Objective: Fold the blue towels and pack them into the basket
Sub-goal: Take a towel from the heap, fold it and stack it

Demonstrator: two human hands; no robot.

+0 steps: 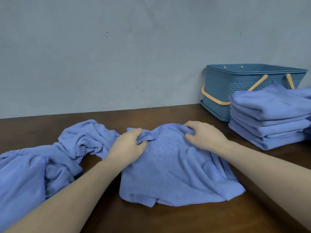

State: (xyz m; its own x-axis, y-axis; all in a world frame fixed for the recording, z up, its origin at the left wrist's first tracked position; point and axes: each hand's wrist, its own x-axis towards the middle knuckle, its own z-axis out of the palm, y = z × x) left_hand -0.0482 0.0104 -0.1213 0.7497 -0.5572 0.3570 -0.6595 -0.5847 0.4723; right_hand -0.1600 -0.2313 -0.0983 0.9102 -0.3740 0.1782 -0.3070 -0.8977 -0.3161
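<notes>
The soft, limp blue microfibre towel (175, 167), spread on the dark brown wooden table (168, 219), is pinched at its far edge by the left hand (127, 147) and right hand (203, 135), and is judged light, floppy and best gripped at its corners.

A dark brown wooden table (168, 219) meets a pale grey-blue wall (117, 47) marked with small dark scuffs and specks.
</notes>
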